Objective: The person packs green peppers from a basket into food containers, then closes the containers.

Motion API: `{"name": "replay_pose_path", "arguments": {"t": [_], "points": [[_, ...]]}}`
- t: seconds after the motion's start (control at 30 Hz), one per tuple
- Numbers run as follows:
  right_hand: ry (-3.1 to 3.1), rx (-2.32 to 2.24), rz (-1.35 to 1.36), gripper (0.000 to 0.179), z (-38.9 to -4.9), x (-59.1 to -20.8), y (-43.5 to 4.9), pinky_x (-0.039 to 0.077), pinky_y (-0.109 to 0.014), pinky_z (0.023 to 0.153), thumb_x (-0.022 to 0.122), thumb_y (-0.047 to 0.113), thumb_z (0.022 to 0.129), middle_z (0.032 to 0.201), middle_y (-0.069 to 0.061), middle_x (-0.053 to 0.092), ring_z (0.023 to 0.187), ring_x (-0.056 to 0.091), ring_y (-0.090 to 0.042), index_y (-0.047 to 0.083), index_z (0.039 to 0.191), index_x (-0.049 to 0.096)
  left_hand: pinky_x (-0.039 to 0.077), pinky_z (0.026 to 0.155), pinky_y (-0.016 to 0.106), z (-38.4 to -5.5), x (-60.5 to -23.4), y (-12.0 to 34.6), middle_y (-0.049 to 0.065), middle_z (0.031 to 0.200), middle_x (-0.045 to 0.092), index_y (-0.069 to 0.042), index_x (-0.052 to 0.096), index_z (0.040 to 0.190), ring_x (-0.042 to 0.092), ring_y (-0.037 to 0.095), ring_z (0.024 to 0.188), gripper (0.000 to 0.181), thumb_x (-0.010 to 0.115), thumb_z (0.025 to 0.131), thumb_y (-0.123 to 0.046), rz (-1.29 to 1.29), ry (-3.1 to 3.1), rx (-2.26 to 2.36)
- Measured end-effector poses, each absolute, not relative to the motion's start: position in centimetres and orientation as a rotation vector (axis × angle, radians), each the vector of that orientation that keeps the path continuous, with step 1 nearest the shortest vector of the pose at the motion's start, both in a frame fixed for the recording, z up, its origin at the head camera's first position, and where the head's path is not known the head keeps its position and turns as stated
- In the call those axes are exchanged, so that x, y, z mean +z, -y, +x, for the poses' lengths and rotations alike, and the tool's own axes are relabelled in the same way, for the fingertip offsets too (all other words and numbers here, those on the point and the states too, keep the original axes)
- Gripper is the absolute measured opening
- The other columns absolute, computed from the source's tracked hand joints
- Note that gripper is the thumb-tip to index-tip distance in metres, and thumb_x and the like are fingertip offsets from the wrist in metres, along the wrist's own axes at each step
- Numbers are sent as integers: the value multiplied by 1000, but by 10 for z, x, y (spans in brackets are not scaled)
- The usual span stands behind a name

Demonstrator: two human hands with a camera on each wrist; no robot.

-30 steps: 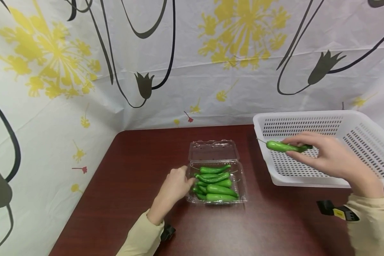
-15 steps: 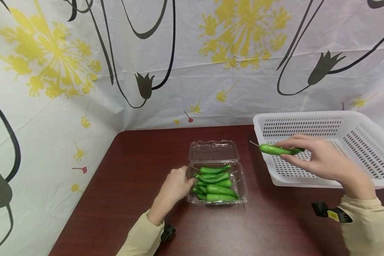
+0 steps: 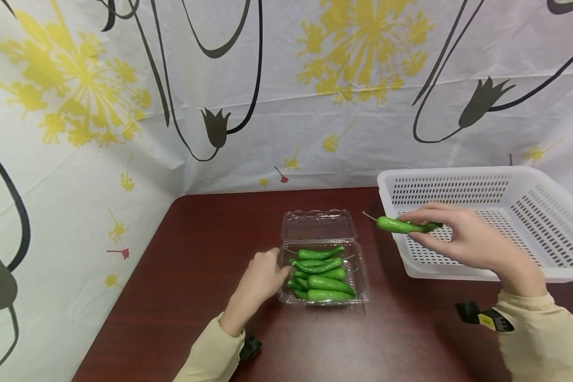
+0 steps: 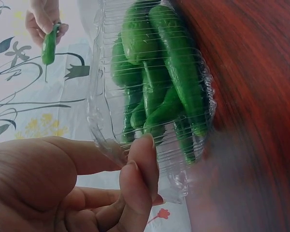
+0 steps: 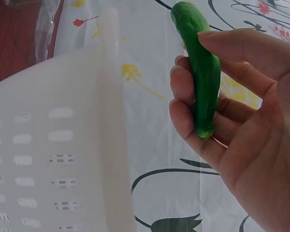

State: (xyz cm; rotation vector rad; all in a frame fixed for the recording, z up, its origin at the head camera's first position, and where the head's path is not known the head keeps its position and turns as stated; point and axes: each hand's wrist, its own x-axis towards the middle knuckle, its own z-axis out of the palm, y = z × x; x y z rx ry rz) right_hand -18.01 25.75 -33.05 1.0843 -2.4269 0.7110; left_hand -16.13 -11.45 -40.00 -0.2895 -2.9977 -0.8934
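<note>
In the head view, my right hand (image 3: 475, 239) holds a green pepper (image 3: 398, 225) between thumb and fingers, over the left part of the white basket (image 3: 451, 274). Its thin stem points left. The right wrist view shows the thumb on one side of that pepper (image 5: 198, 63) and the fingers on the other. My left hand (image 3: 262, 276) grips the left edge of a clear plastic clamshell box (image 3: 363, 265), whose lid (image 3: 319, 227) is folded back. Several green peppers (image 3: 329, 284) lie inside. From the left wrist, fingertips (image 4: 144, 150) meet the box's rim; some finger contact is hidden.
Both containers stand on a dark red-brown table (image 3: 210, 239), with the basket to the right of the box. Behind and to the left hangs a white cloth (image 3: 277, 127) printed with flowers. A black wrist camera (image 3: 250, 347) sits at the left sleeve.
My right hand has moved left with the pepper, from over the basket's inside toward its left rim. The left hand and the box have stayed put.
</note>
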Motion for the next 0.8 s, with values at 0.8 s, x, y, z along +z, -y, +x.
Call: {"name": "replay_pose_path", "arguments": {"t": [0.8], "points": [[2416,702,1114,46,-184,-326,-236,45,-15,74,87,-1,70,98,15,66,82,59,0,19,109,74,48,56,33,-161,-400,115,4,68,60,6,67,111,56,13,58,31,75,90,-15,-280,3010,-866]]}}
